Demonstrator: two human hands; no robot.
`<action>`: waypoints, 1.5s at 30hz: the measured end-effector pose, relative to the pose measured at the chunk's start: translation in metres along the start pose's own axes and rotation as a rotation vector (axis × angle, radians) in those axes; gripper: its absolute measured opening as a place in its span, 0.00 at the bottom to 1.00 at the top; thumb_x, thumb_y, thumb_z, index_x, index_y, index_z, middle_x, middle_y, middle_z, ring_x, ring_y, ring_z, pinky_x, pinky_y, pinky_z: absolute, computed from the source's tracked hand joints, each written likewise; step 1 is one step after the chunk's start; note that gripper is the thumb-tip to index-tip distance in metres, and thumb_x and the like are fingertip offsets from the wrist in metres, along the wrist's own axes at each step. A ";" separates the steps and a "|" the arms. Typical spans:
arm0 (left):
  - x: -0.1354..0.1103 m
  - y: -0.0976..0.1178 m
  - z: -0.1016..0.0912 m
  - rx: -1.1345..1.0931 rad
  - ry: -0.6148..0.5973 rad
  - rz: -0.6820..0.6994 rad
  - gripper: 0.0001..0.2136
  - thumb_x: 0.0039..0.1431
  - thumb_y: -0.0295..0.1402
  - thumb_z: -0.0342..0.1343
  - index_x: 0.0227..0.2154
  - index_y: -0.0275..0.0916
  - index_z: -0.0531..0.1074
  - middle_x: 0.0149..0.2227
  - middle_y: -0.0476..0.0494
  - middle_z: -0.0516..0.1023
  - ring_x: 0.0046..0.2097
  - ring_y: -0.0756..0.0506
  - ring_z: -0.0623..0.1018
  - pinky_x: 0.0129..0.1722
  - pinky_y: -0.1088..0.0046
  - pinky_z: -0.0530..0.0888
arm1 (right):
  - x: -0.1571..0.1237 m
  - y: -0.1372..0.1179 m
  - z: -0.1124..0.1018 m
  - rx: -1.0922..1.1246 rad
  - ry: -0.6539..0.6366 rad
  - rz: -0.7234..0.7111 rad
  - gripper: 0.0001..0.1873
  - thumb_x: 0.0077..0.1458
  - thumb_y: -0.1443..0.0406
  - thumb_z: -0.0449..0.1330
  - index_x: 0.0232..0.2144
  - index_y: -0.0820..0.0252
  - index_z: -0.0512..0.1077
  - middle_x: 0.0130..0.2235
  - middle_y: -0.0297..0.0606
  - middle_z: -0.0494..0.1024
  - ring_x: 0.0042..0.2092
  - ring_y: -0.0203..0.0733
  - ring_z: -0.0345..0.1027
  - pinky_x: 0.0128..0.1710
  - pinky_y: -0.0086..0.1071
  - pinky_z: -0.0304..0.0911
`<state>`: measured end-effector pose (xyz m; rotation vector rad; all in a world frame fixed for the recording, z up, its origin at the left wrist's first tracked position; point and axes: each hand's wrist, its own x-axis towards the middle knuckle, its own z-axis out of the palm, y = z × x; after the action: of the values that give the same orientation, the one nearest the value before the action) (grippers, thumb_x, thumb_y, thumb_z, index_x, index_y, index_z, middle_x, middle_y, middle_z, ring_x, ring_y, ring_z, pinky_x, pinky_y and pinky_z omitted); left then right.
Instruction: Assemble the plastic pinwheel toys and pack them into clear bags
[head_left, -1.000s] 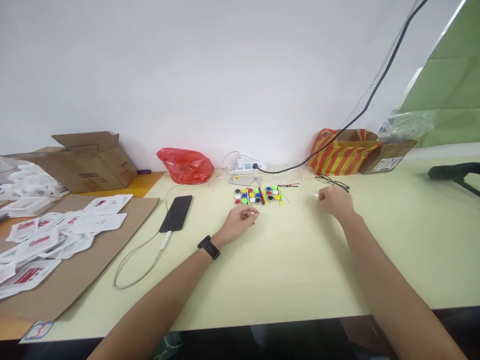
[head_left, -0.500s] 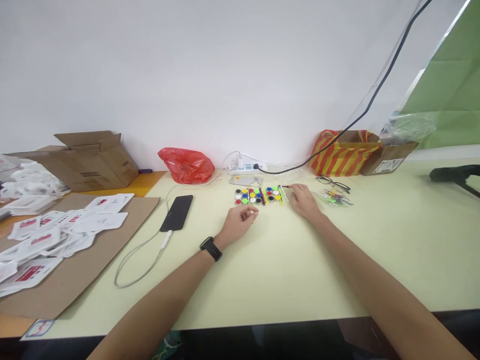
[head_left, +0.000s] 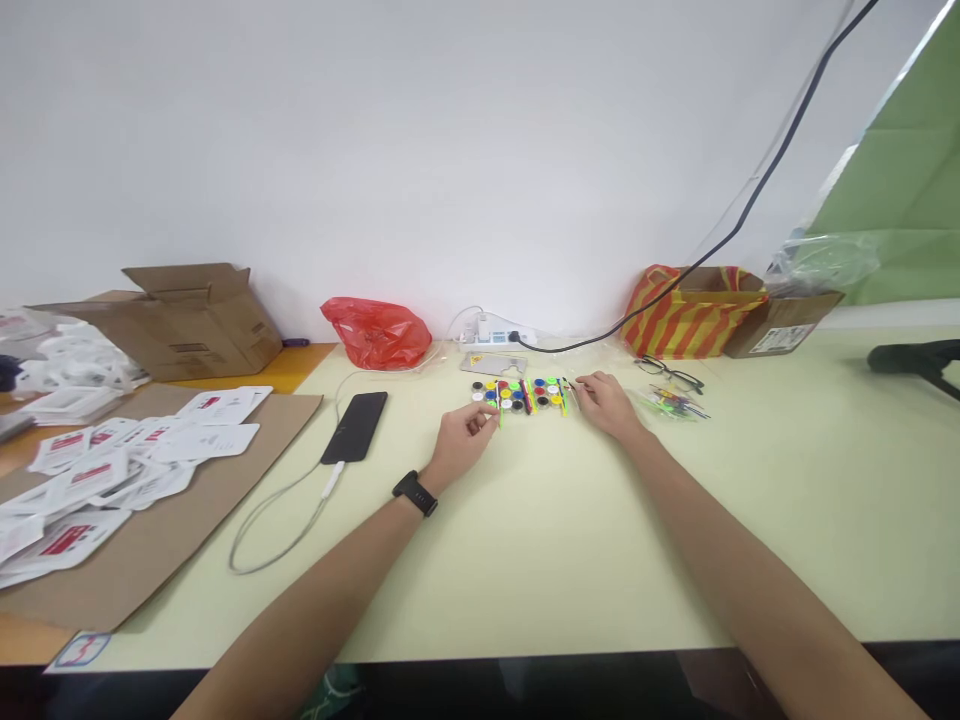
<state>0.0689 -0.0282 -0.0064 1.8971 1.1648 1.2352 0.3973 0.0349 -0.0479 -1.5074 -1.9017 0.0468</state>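
A small set of coloured paint pots [head_left: 519,393] lies at the far middle of the pale yellow table [head_left: 570,520], with thin coloured sticks across it. My left hand [head_left: 465,436], a black watch on its wrist, is curled at the set's left end and pinches a thin green stick. My right hand [head_left: 606,402] rests at the set's right end with its fingertips closed on a thin stick there. A clear packet of more coloured sticks [head_left: 673,402] lies just right of my right hand.
A black phone [head_left: 355,426] on a white cable lies left of the pots. Behind are a red plastic bag [head_left: 377,332], a power strip [head_left: 496,333], glasses [head_left: 670,371], a striped bag [head_left: 694,309] and cardboard boxes [head_left: 187,320]. White packets [head_left: 112,465] cover brown cardboard at the left.
My right hand came left from beside the glasses to the right end of the paint set, uncovering the clear packet. My left hand moved up to the set's left end.
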 end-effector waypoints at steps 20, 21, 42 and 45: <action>-0.003 0.005 0.001 -0.002 -0.063 0.008 0.12 0.63 0.41 0.60 0.36 0.38 0.81 0.22 0.53 0.68 0.25 0.52 0.65 0.25 0.76 0.63 | 0.002 -0.008 0.005 0.230 0.013 0.120 0.10 0.58 0.63 0.58 0.39 0.59 0.77 0.39 0.43 0.79 0.36 0.44 0.73 0.37 0.37 0.71; -0.003 0.005 0.001 -0.007 -0.063 0.008 0.11 0.62 0.41 0.60 0.36 0.38 0.81 0.22 0.53 0.67 0.24 0.52 0.64 0.25 0.76 0.62 | 0.002 -0.009 0.006 0.231 0.018 0.127 0.09 0.58 0.62 0.59 0.38 0.59 0.77 0.41 0.44 0.79 0.36 0.44 0.73 0.36 0.37 0.71; -0.004 0.004 0.002 0.045 -0.098 0.025 0.12 0.64 0.41 0.59 0.37 0.38 0.80 0.23 0.52 0.67 0.26 0.52 0.65 0.26 0.76 0.63 | 0.004 -0.018 0.007 0.235 0.156 0.268 0.09 0.56 0.58 0.60 0.30 0.57 0.72 0.34 0.41 0.76 0.34 0.45 0.68 0.37 0.38 0.66; -0.004 0.004 0.002 0.041 -0.092 0.030 0.12 0.64 0.41 0.59 0.36 0.38 0.80 0.23 0.52 0.67 0.25 0.52 0.64 0.26 0.76 0.63 | 0.006 -0.019 0.002 0.292 0.162 0.253 0.11 0.62 0.57 0.54 0.37 0.57 0.70 0.33 0.39 0.76 0.33 0.44 0.68 0.33 0.35 0.65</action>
<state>0.0714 -0.0335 -0.0052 1.9866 1.1248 1.1353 0.3800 0.0350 -0.0378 -1.4915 -1.4957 0.2953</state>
